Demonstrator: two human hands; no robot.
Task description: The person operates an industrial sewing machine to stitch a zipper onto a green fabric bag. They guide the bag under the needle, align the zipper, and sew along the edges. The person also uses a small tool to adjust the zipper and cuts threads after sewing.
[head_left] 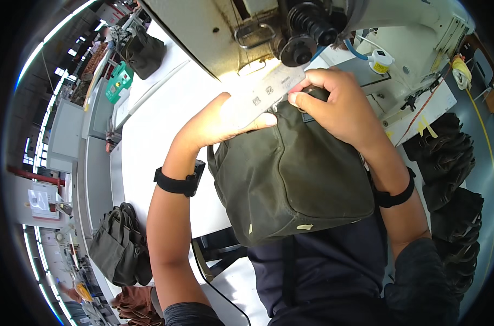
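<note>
An olive-green fabric bag (pixel 328 168) lies between my forearms beneath the sewing machine head (pixel 247 27), its bottom corner toward me and a seam running down it. A white ruler (pixel 263 92) crosses its top edge diagonally. My left hand (pixel 225 122) is on the ruler and the bag's top, thumb along the ruler's near edge, its fingers mostly hidden under the glare and the ruler. My right hand (pixel 334 108) is closed in a pinch on the bag's top at the ruler's right end, near a small dark patch and metal hardware.
White worktable (pixel 149 141). Dark bags stand at back left (pixel 141 51) and lower left (pixel 116 244), beside brown fabric (pixel 135 304). A green device (pixel 119 81) is at upper left. Piled dark bags (pixel 442 168) line the right. A black cable (pixel 203 274) hangs below.
</note>
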